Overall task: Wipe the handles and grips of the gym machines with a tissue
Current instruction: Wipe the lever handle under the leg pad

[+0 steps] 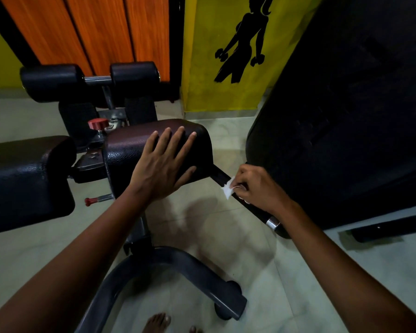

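Observation:
A black handle bar (220, 176) with a chrome end cap (273, 223) sticks out to the right from under a dark brown padded cushion (127, 150) of the gym machine. My right hand (257, 188) wraps around the bar's grip and pinches a small white tissue (228, 188) against it. My left hand (163, 164) lies flat on the cushion with its fingers straight and spread.
A second black pad (22, 179) sits at the left, two roller pads (51, 78) behind, with red knobs (97, 123) between. A large black padded bench (346, 116) leans at the right. The machine's grey base tube (168, 258) curves over the tiled floor near my bare feet (157, 322).

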Available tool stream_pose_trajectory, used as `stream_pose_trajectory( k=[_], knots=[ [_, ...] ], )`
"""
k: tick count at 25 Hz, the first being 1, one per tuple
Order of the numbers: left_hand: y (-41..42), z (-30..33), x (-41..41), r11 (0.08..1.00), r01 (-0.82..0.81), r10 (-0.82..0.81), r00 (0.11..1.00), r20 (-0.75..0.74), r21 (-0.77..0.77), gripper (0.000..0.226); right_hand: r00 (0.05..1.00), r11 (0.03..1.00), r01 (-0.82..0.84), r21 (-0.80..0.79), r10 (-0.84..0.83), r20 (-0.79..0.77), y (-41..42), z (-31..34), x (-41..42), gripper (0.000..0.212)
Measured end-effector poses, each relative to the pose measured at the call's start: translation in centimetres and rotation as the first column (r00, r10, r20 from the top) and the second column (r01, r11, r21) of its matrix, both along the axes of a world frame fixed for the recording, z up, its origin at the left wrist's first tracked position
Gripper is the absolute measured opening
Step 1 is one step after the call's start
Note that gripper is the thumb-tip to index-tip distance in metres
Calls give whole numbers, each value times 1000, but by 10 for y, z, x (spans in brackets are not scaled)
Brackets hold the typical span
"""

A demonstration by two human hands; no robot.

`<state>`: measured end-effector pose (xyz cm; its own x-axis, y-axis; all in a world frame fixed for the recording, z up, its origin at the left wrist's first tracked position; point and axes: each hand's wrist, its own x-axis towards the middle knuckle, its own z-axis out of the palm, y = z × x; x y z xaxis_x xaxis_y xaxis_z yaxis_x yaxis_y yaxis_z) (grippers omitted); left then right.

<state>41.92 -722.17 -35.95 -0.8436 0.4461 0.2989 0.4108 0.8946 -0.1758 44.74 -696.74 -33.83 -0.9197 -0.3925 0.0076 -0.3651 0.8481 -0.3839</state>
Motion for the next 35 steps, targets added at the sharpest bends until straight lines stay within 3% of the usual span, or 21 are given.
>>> stream_pose_trajectory(
  k=[3, 7, 12, 16, 21, 27, 35],
  knots=[
    [2, 0, 2, 1000, -13, 13, 1000, 10, 5, 72, 999, 999, -44, 12, 44, 10, -9, -1, 8, 12],
    [4, 0, 4, 1000, -22, 21, 1000, 12, 8, 72, 981, 996, -44, 77, 29, 190, 11, 20, 10, 15],
    [4, -1, 5, 999, -39, 39, 999, 13, 2, 72, 996, 999, -35, 40, 31, 88, 2, 12, 19, 14],
    [4, -1, 4, 999, -42, 42, 999, 10, -10, 73, 975, 997, -48, 62, 33, 218, 23, 24, 20, 13],
    [6, -1, 5, 999, -44, 44, 999, -9, -11, 73, 987, 1000, -30, -3, 30, 158, 21, 23, 25, 14],
    [6, 0, 5, 999, -49, 49, 999, -6, -7, 73, 906, 998, 13, 65, -40, 421, 46, 44, 30, 6],
    [7, -1, 5, 998, -63, 63, 998, 4, -3, 73, 967, 994, 76, -78, -55, 247, -2, 14, -5, 17]
  ],
)
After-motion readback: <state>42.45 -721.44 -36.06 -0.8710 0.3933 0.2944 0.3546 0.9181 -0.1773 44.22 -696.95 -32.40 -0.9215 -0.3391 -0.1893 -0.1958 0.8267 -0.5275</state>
